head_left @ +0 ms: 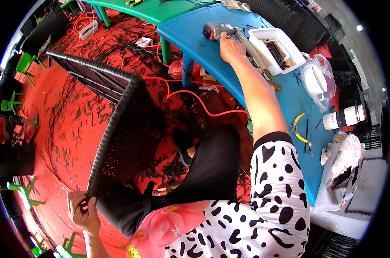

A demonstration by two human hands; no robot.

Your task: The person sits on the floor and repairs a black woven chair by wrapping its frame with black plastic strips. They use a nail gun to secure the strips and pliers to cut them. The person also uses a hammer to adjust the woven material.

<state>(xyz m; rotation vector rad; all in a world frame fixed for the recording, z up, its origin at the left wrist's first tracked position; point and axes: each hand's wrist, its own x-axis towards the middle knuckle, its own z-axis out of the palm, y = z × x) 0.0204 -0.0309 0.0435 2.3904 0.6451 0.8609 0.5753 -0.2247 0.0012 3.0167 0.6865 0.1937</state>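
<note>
A smooth blue table (pixel 195 41) is carrying a white, rectangular tub (pixel 289 45) and a grey, rounded tool (pixel 216 31). The right hand (pixel 232 48) is reaching to the tool; whether it is gripping, I cannot tell. The left hand (pixel 85 213) is pinching the near corner of the wicker (pixel 130 142), which is standing by the legs (pixel 214 159), showing a black, pitted weave, ribbed rim and angular bend.

Green chair (pixel 25 63), clear plastic bag (pixel 327 84), black-banded white jar (pixel 344 117)
</note>
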